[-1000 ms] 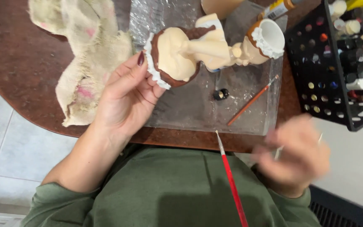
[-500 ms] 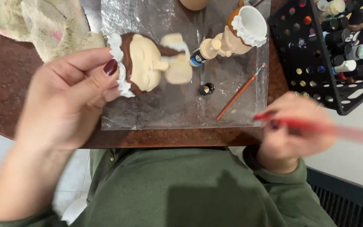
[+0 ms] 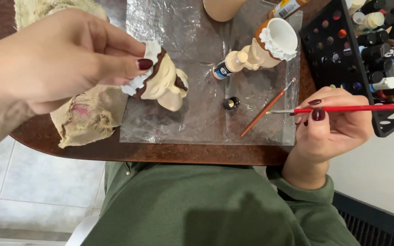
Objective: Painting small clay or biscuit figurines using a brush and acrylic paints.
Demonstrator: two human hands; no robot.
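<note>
Lifted off plastic sheet (image 3: 197, 114), figurine (image 3: 160, 82) pinched in left hand (image 3: 55, 59); right hand (image 3: 334, 127) clamps red brush (image 3: 356, 108) nr table edge.

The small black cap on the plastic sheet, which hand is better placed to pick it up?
Probably the right hand: it is nearer the cap, though it holds a red brush. The left hand grips the figurine.
</note>
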